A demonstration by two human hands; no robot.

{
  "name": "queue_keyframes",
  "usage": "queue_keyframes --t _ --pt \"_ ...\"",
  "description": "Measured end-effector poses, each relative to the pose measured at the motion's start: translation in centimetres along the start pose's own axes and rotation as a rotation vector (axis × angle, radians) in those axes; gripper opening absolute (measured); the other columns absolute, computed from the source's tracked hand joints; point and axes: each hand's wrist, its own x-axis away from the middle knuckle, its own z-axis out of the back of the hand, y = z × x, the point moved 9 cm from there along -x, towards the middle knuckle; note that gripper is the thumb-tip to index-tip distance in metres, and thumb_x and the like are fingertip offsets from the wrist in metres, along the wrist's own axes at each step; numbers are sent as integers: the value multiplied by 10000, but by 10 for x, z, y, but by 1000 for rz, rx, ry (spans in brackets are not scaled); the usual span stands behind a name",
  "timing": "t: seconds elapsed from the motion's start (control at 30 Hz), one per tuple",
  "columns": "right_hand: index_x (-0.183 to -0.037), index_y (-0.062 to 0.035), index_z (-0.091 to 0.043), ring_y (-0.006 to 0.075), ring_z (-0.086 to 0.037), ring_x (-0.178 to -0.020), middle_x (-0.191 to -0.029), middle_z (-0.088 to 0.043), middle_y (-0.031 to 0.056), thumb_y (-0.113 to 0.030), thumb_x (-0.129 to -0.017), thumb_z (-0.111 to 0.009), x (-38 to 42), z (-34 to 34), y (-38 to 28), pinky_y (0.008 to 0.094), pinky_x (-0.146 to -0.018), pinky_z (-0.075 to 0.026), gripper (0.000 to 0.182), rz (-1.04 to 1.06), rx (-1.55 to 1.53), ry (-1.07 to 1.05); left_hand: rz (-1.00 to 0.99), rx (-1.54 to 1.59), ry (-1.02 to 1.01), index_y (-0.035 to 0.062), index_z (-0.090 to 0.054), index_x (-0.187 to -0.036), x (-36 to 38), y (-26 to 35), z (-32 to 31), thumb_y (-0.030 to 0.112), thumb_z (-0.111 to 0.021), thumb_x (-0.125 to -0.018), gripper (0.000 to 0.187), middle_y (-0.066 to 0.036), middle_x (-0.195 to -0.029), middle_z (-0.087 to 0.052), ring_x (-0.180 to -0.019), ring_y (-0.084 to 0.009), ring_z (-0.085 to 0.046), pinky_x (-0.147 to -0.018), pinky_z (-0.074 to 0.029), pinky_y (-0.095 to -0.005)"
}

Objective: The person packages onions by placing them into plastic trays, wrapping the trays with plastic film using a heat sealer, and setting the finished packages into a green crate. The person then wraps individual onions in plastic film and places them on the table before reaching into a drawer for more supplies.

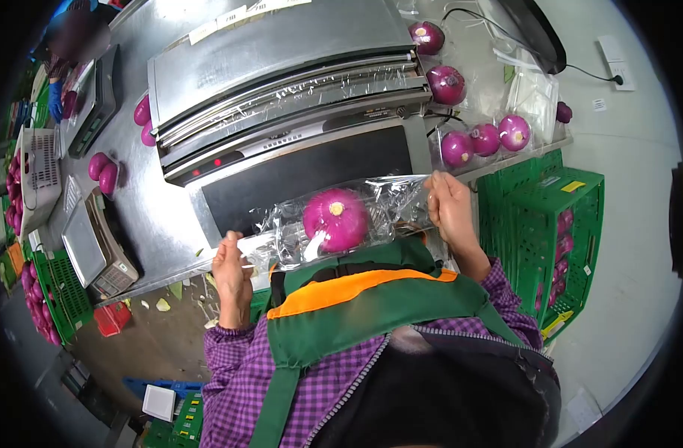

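On a metal counter [151, 224], a wrapping machine [281, 82] with a dark plate [311, 179] just ahead; other onions [515, 133] at both sides, scales [84, 243] at left, green crates [594, 239] at right, a co-worker's blue-gloved hand [55, 101] at upper left. Holds clear film [285, 243] around one onion [336, 220], glossy, round, purple with a pale end, close to the green apron [379, 313]. Pinches the film in the grip of left hand [231, 272] and right hand [449, 209]. On the machine's top, white labels [240, 15] too small to read.
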Motion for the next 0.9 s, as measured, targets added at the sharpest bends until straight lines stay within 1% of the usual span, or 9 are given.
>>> queue_keyframes --t 0.17,0.3,0.4,0.43,0.73,0.8,0.83,0.87,0.9 --pt "-903 -2 -597 98 -449 -439 -590 -533 29 -254 -952 -480 -11 -13 122 247 -390 -355 282 -331 178 -294 189 -87 -323 52 -625 -924 -35 -127 -9 254 -568 -919 209 39 -616 -526 -471 -47 -450 -394 -335 -213" --pt "-1249 11 -513 201 -585 -950 -1033 -634 152 -357 -952 -465 -14 -92 149 324 -847 -466 476 -129 624 -785 -641 -503 -923 -4 -586 -1132 -5 -78 -116 238 -524 -937 317 -105 -972 -662 -879 -194 -617 -785 -498 -286" --pt "-1321 5 -423 178 -516 -1080 -1222 -539 135 -419 -950 -450 17 -124 105 327 -937 -419 564 -278 21 -771 145 30 -750 -9 -528 -1160 -8 -120 -118 130 -578 -901 299 -125 -1095 -612 -997 -193 -586 -873 -480 -330" --pt "-1356 0 -358 179 -494 -1109 -1281 -482 124 -425 -953 -443 13 -123 146 328 -950 -415 592 -471 -394 -570 128 22 -780 -9 -528 -1160 -8 -115 -131 130 -578 -901 299 -125 -1095 -612 -997 -193 -586 -873 -480 -330" --pt "-1227 -34 -458 183 -580 -974 -1075 -594 92 -133 -880 -572 57 -133 35 275 -840 -492 379 360 138 -1037 -558 238 -859 -18 -495 -1152 108 31 -191 153 -584 -900 318 -22 -740 -528 -644 -89 -526 -564 -465 -218" --pt "-1046 -31 -516 76 -566 -902 -990 -586 48 -122 -813 -673 79 -137 36 245 -767 -499 295 -446 -850 -1277 -309 212 -693 18 -508 -1163 69 13 -166 151 -620 -862 348 -51 -745 -546 -663 -131 -553 -595 -482 -252" --pt "-1046 -31 -516 76 -566 -902 -990 -586 48 -122 -813 -673 83 -133 22 245 -767 -499 295 -422 -854 -1273 -453 170 -681 32 -502 -1193 69 32 -152 344 -599 -881 451 -63 -777 -554 -677 -157 -563 -614 -498 -292" --pt "-1014 -32 -506 73 -566 -879 -951 -575 39 -132 -804 -684 87 -126 6 240 -759 -495 293 -413 -838 -1205 -120 206 -558 39 -486 -1231 61 17 -124 524 -533 -866 609 -111 -893 -580 -757 -201 -587 -682 -527 -341" --pt "-983 -32 -496 71 -566 -857 -911 -564 29 -143 -796 -695 88 -120 -1 234 -751 -491 295 -407 -826 -1133 -573 -332 -652 41 -494 -1222 92 40 -122 353 -551 -896 454 -140 -1113 -565 -1001 -242 -567 -798 -516 -357"
